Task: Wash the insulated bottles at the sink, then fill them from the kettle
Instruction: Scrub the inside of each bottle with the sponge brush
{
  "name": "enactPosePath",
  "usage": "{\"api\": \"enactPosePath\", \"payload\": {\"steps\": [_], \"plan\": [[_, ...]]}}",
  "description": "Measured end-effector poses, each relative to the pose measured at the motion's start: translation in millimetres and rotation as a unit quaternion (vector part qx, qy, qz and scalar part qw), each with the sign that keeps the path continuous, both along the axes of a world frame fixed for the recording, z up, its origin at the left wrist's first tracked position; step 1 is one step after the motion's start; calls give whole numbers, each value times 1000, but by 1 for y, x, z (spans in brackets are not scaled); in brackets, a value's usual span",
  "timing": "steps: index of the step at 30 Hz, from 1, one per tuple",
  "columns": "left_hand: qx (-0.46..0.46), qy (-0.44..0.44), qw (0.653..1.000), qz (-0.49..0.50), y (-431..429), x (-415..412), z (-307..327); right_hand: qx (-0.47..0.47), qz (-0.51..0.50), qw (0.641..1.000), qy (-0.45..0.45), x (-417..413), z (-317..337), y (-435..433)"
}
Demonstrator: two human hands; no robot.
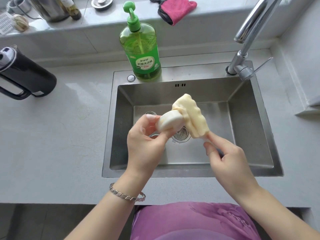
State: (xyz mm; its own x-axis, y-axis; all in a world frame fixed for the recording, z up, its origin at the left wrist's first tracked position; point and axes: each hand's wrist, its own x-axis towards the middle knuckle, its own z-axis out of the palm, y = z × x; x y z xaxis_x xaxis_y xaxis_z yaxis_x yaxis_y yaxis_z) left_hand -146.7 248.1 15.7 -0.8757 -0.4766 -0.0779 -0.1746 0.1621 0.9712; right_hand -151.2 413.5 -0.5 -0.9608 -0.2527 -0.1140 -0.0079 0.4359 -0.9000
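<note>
Over the steel sink (121,129), my left hand (145,148) grips a small round white bottle lid (170,122) between thumb and fingers. My right hand (228,161) pinches the white handle of a yellow sponge brush (192,115), whose sponge head presses against the lid's right side. Two round metal rims (150,113) show on the sink floor behind my left hand, mostly hidden; I cannot tell what they are. A black kettle (29,75) with a handle stands on the counter at the far left.
A green dish-soap pump bottle (143,54) stands on the sink's back rim. The chrome faucet (249,37) rises at the back right, with no water running. The drain strainer (181,135) lies under the sponge. A pink cloth (176,9) and metal containers sit on the ledge.
</note>
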Motion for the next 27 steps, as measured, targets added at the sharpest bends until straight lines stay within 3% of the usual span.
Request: {"api": "enactPosePath", "payload": {"steps": [6, 10, 14, 17, 22, 27], "plan": [[29, -1, 999, 28, 3, -3, 0, 7, -2, 1000, -17, -2, 2, -2], [149, -4, 988, 29, 3, -9, 6, 44, 10, 995, -88, -6, -10, 11], [279, -53, 958, 41, -3, -13, 6, -25, -48, 995, -86, -6, 0, 12], [242, -97, 965, 38, -2, -10, -1, -49, -19, 997, -59, -5, 8, 6], [163, -51, 985, 23, 8, -6, 0, 27, 35, 999, 28, 9, 4, -6], [89, -24, 995, 30, 9, -7, 5, -18, -1, 999, -28, -5, 5, 2]]}}
